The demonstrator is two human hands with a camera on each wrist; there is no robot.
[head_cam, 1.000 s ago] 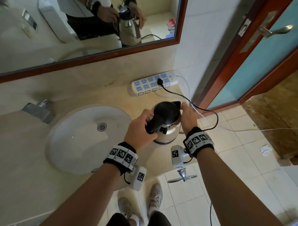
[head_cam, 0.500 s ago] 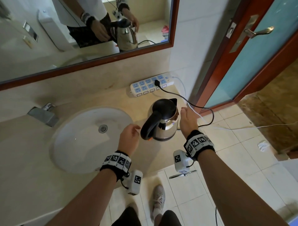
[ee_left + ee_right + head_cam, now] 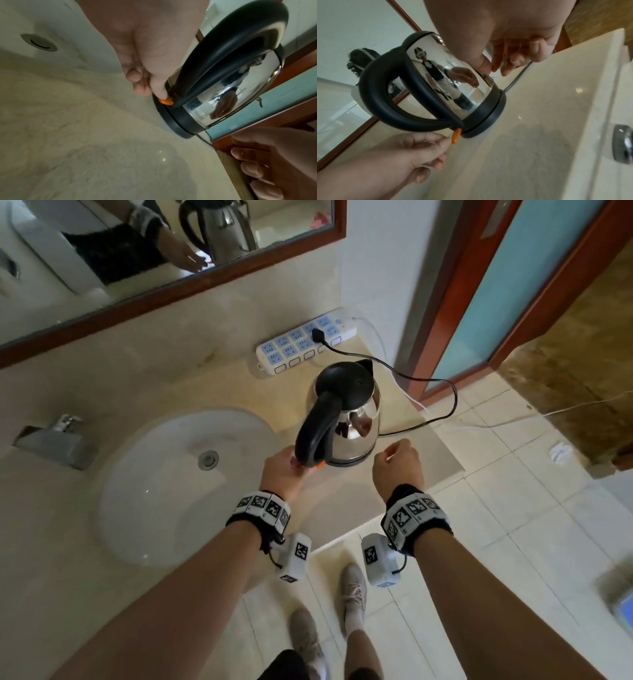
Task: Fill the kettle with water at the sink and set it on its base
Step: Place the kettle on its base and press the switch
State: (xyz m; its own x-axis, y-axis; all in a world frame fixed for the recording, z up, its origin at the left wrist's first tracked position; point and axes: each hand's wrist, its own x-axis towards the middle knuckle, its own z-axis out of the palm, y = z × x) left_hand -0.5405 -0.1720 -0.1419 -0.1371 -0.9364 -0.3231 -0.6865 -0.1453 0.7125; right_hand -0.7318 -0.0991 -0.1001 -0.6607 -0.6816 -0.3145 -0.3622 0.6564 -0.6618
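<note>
The steel kettle (image 3: 358, 419) with black lid and handle (image 3: 317, 428) stands upright on its black base (image 3: 176, 121), on the counter right of the sink (image 3: 154, 508). My left hand (image 3: 294, 467) is at the foot of the handle. One of its fingertips (image 3: 158, 93) presses down on the orange switch (image 3: 165, 101); the other fingers are curled under. In the right wrist view the switch (image 3: 455, 136) points down beside that hand (image 3: 412, 152). My right hand (image 3: 394, 455) hovers just right of the kettle, loosely curled and holding nothing.
A blue-and-white power strip (image 3: 301, 344) lies behind the kettle with the black cord (image 3: 448, 395) plugged in and looping off the counter's right edge. The faucet (image 3: 58, 440) is at the sink's left. A mirror (image 3: 137, 261) is above, a door (image 3: 507, 289) to the right.
One second ago both hands held the kettle. They let go, and my left hand has come back to press the orange switch. My right hand has drawn back toward me.
</note>
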